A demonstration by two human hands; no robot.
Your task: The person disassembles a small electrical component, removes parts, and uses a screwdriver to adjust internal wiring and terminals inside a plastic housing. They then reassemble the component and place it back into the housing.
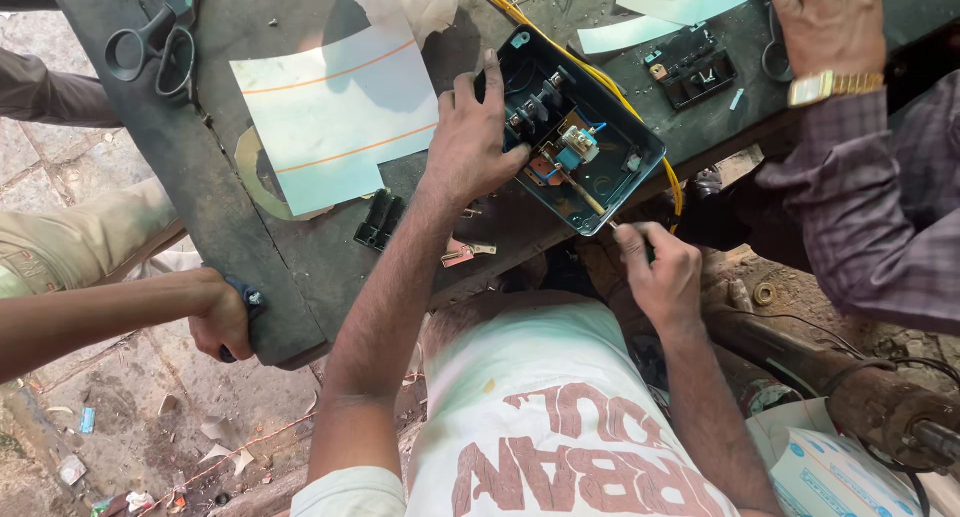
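Left hand (470, 142) clamped on left edge of open blue switch box (585, 137), fingers over rim, steadying it near counter (250, 267) front edge. Right hand (660, 272) just below box's near corner, pinched tight on screwdriver (590, 199), tip inside among components. Yellow wire (640, 117) along box's far side.

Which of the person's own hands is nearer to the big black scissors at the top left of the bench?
Left. The left hand rests on the open blue box, nearer the scissors. The right hand, holding a screwdriver, is beyond the box.
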